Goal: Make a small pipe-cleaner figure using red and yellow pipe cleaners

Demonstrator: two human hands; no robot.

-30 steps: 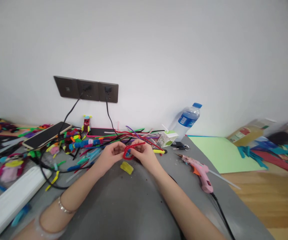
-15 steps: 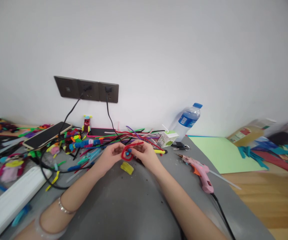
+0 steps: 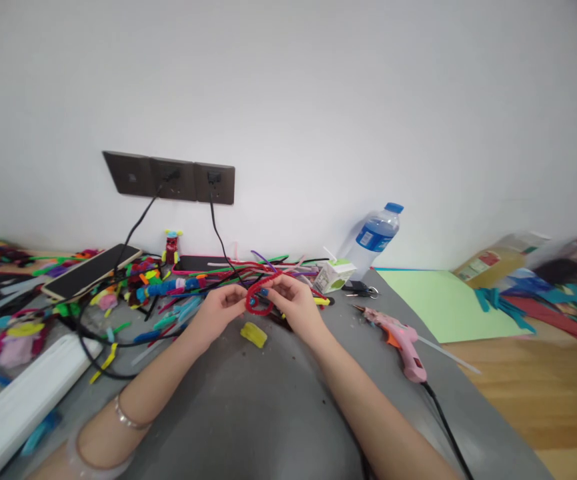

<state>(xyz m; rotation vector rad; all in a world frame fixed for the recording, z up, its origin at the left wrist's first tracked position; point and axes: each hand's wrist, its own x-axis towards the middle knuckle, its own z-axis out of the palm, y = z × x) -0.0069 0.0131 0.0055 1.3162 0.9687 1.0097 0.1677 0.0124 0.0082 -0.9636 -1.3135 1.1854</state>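
Note:
A red pipe cleaner (image 3: 259,310), bent into a loop, is held up between my two hands over the grey table. My left hand (image 3: 223,309) pinches its left side between thumb and fingertips. On the upper right of the loop, my right hand (image 3: 293,300) has its thumb and fingers closed on the strand. Blue nails show at the fingertips beside the loop. Just below, apart from both hands, a short yellow fuzzy piece (image 3: 253,335) lies on the table. Several loose pipe cleaners (image 3: 268,267) are heaped behind my hands.
A pink glue gun (image 3: 401,343) with a black cord lies at the right. Behind it are a water bottle (image 3: 375,237), a small carton (image 3: 335,275) and light green paper (image 3: 428,303). At left are a phone (image 3: 93,272), a white power strip (image 3: 33,400), cables and fuzzy figures.
The red pipe cleaner's free end, which stuck out to the right, is now curved round into the loop. My right hand's fingers have shifted on the strand; the view moved slightly.

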